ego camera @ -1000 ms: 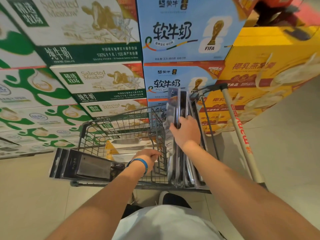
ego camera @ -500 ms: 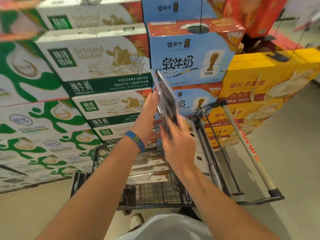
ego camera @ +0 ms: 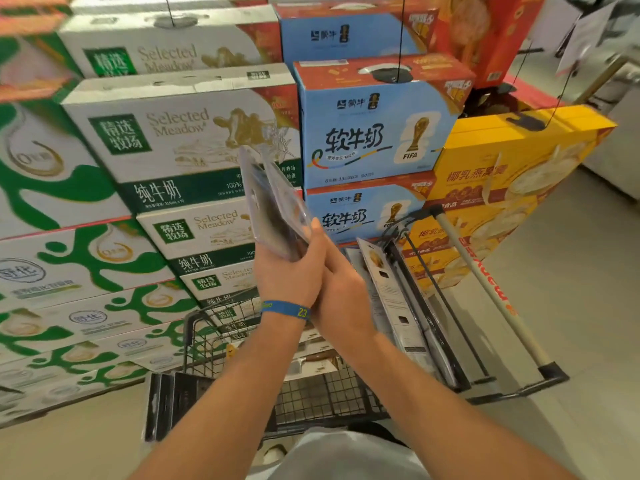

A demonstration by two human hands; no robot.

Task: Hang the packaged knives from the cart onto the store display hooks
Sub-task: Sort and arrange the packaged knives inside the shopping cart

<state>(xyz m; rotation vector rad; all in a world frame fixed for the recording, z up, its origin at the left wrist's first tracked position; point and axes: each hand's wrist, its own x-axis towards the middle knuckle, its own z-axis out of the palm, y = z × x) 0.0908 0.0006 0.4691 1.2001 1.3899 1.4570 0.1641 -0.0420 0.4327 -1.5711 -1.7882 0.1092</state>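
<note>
A packaged knife [ego camera: 273,199] in clear plastic is held upright above the wire cart [ego camera: 311,393], tilted to the left. My left hand [ego camera: 287,271], with a blue wristband, grips its lower end. My right hand [ego camera: 343,292] presses against the left hand from the right and seems to hold the same package. More packaged knives [ego camera: 394,299] stand on edge along the cart's right side. Dark packages [ego camera: 169,403] hang off the cart's near left corner. No display hooks are in view.
Stacked milk cartons fill the far side: green and white boxes [ego camera: 166,140] to the left, blue boxes [ego camera: 374,133] in the middle, yellow boxes [ego camera: 512,168] to the right. The cart handle [ego camera: 485,285] runs along the right. Pale floor lies to the right and left.
The package has come up out of the cart, from my right hand among the standing packages to both hands above it. My left hand left the cart's basket. The view has tilted up.
</note>
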